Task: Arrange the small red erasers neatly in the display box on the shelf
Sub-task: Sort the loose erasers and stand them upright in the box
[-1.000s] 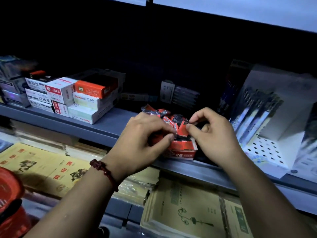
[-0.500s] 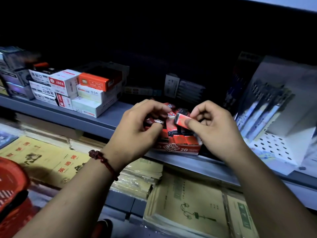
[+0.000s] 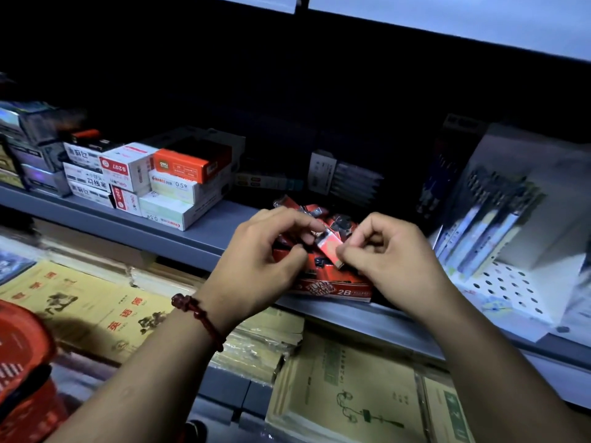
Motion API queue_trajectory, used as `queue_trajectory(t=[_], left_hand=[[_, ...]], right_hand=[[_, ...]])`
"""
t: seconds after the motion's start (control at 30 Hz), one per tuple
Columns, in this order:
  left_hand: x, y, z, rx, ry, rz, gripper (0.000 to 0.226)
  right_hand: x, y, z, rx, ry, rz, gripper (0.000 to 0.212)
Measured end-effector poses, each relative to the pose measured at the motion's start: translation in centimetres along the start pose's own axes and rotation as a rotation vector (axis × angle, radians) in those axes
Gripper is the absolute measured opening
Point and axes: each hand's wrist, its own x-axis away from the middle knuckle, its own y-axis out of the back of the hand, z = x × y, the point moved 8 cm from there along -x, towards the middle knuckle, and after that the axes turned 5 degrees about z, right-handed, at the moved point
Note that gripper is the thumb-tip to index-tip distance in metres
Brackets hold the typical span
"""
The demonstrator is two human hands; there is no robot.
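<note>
1. Your right hand (image 3: 393, 257) pinches one red eraser (image 3: 331, 247) by its lower end between thumb and forefinger. The eraser is tilted just above the box (image 3: 332, 289).
2. Your left hand (image 3: 256, 260), with a bracelet (image 3: 198, 314) at the wrist, has its fingers curled. Its forefinger tip reaches the eraser's upper end, but you cannot tell whether it grips anything.
3. The box sits at the front edge of the shelf (image 3: 204, 238), with more erasers (image 3: 307, 212) heaped loosely in it.
4. Cartons (image 3: 153, 180) are stacked toward the shelf's left end.
</note>
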Motion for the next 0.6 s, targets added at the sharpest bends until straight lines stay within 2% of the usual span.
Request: queue_trajectory(t=[0.1, 0.2, 0.43, 0.6], left_hand=[[-0.1, 0.1, 0.2, 0.019, 0.014, 0.004, 0.037], [0.1, 0.1, 0.4, 0.043, 0.038, 0.011, 0.039], [0.2, 0.3, -0.1, 0.067, 0.019, -0.004, 0.041], [0.7, -0.2, 0.1, 0.161, 0.044, 0.036, 0.046]], right_hand=[[0.1, -0.8, 0.6, 0.023, 0.021, 0.092, 0.015], [0.4, -1.4, 1.1, 0.086, 0.045, 0.188, 0.036], [0.0, -0.4, 0.5, -0.052, 0.005, 0.003, 0.019], [0.0, -1.1, 0.0, -0.078, -0.026, 0.004, 0.021]])
